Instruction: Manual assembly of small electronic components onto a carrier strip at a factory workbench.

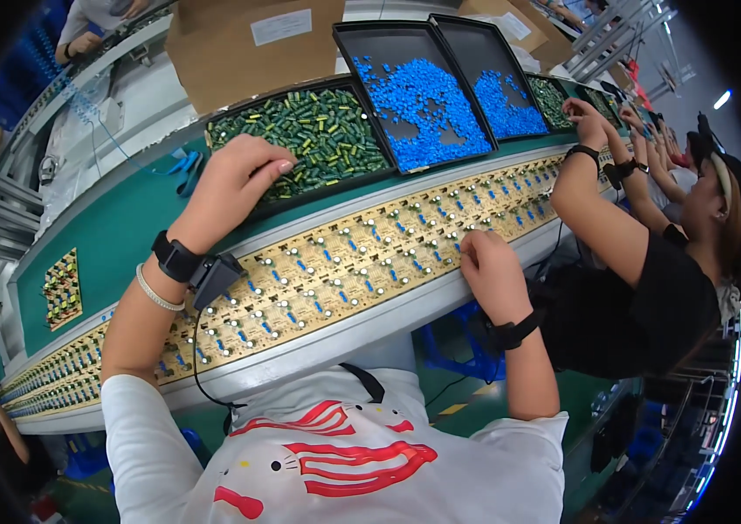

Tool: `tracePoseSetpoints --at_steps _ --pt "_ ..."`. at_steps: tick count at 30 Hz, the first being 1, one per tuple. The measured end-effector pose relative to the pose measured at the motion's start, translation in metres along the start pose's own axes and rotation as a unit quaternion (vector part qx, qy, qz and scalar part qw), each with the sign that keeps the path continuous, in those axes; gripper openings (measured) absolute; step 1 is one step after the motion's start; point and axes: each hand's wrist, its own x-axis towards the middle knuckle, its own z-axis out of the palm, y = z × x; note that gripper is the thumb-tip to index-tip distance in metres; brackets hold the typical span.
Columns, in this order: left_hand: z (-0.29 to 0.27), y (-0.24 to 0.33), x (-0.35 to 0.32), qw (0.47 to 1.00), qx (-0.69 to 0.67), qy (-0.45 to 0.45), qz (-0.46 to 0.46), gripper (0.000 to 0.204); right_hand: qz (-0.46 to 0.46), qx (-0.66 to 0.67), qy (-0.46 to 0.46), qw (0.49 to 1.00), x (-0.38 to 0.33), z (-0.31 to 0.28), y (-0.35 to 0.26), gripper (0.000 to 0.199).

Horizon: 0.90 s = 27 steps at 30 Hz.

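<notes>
My left hand point(237, 179) hangs over the near-left part of a black tray of green cylindrical capacitors point(327, 131). Its fingers are bent down and drawn together, and what they hold, if anything, is hidden. Over the long rows of tan circuit boards point(335, 301) is my right hand point(494, 272), its fingers curled in and pinched close to the boards' near edge. Nothing can be made out between those fingertips. Small blue, white-topped and green parts stand on the boards in repeating rows.
Two black trays of small blue components point(427, 105) lean beyond the boards. Behind stands a cardboard box point(252, 52). A wrist cable point(198, 349) trails from my left wrist. At right, a co-worker's arm point(597, 188) reaches over the line. A separate board point(63, 290) lies far left.
</notes>
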Motion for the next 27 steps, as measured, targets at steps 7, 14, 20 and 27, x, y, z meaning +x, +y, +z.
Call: tracePoseSetpoints --at_steps 7,14,20,27 --pt "-0.007 0.019 -0.012 0.991 -0.087 -0.08 -0.069 0.02 -0.097 0.131 0.078 0.984 0.062 -0.025 -0.059 0.024" --pt "-0.002 0.033 -0.009 0.982 -0.109 -0.102 -0.116 0.019 -0.129 0.032 0.054 0.99 0.151 0.047 -0.114 0.018" --pt "0.005 0.05 -0.002 0.984 -0.076 -0.114 -0.11 0.02 -0.126 0.014 0.038 0.991 0.164 0.056 -0.111 0.013" --pt "0.042 0.077 0.029 0.984 -0.067 -0.161 -0.02 0.021 -0.103 0.26 0.167 0.946 0.099 -0.009 -0.061 0.015"
